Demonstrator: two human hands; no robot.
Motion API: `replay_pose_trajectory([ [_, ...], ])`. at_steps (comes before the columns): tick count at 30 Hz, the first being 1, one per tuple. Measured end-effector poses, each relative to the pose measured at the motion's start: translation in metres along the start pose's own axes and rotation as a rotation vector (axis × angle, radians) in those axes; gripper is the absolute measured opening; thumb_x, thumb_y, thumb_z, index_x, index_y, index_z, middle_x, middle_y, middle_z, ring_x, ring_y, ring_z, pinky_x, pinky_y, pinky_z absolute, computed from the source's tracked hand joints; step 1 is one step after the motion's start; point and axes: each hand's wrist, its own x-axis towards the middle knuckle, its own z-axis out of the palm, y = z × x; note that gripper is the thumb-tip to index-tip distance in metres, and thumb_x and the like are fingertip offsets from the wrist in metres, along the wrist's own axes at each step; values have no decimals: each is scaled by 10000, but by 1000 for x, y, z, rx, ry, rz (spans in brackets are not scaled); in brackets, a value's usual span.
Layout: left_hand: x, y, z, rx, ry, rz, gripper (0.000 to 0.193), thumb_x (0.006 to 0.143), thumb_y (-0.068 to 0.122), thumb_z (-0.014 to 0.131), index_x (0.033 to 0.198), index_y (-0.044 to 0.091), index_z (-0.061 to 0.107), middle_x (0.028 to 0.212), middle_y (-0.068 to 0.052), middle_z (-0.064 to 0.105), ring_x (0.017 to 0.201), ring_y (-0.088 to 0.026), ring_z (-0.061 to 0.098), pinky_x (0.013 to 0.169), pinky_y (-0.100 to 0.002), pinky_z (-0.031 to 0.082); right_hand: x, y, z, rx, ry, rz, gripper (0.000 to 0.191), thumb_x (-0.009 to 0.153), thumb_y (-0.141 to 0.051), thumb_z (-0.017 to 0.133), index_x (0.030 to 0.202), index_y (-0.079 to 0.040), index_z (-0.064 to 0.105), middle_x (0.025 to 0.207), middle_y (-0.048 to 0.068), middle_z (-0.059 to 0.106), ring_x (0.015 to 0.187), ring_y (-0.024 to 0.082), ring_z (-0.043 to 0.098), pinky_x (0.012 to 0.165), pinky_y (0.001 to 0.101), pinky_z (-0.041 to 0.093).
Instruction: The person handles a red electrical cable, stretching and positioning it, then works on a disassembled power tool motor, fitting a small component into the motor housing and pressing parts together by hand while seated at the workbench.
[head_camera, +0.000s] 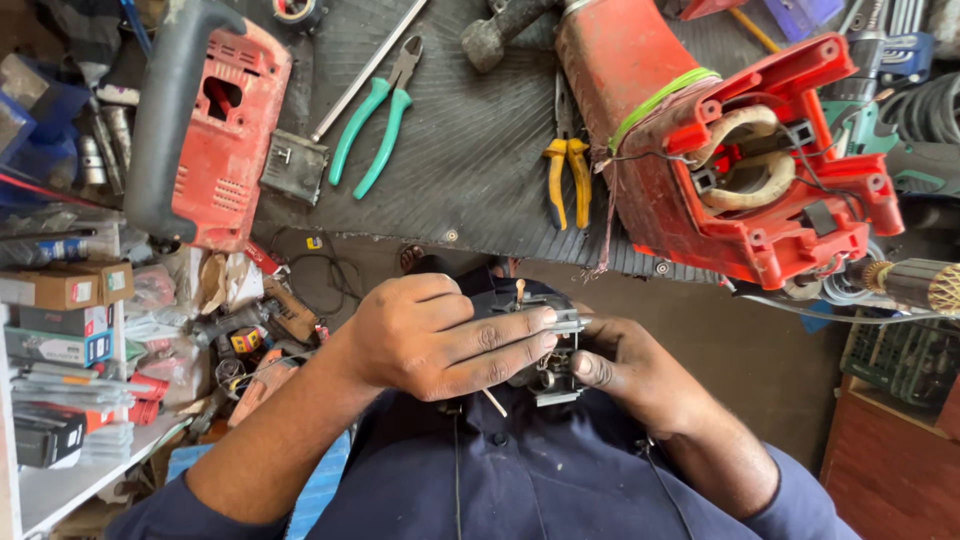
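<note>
Head view | both hands (440, 335) grip small black part (545, 345); axis unclear, hidden

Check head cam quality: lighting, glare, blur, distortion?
Head view: even, soft daylight with no harsh shadows and no blown glare on the red plastic power-tool housing. Focus is sharp on the ribbed black rubber mat and the green-handled pliers. The left hand, right hand and the small black switch part they hold are slightly soft. Wide-angle stretch shows at the edges.
</note>
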Motion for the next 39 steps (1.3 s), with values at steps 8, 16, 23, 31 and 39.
replay_pose_trajectory([
  [8, 2, 8, 4, 11, -10, -40, 272, 949, 200, 685, 1217, 192, 732, 1294, 56, 728, 663, -81, 498, 620, -260, 433, -9, -3, 6, -207, 77, 27, 517, 890, -388, 760, 1066, 96, 802, 1037, 104, 784, 995, 143, 650, 934, 327, 527],
  [16, 3, 8, 0, -80, -108, -120, 325, 942, 200, 710, 1261, 211, 651, 1250, 0, 657, 696, -141, 558, 626, -310, 470, -12, -2, 10, 36, 37, -25, 486, 891, -320, 747, 1187, 65, 719, 1100, 91, 760, 1023, 143, 664, 961, 329, 525],
  [23, 3, 43, -23, -287, -363, -608, 368, 844, 202, 739, 1110, 52, 534, 999, -104, 580, 823, -298, 654, 617, -394, 538, -5, 11, 6, 16, 120, -98, 502, 913, -312, 738, 1233, 71, 692, 1106, 95, 767, 1002, 133, 658, 918, 313, 532],
  [31, 23, 50, -29, -41, -449, -589, 214, 791, 148, 663, 993, 81, 678, 827, -51, 615, 762, -227, 646, 582, -364, 545, 14, 7, 9, -13, 157, -70, 428, 922, -229, 715, 1236, 61, 695, 1091, 108, 769, 963, 127, 688, 882, 301, 561],
  [39, 44, 63, -30, -24, -633, -762, 94, 778, 179, 662, 792, 86, 656, 732, -70, 639, 661, -251, 693, 533, -404, 553, 15, 4, 9, -104, 145, -90, 403, 917, -213, 728, 1211, 61, 707, 1090, 104, 778, 963, 119, 677, 872, 293, 554],
])
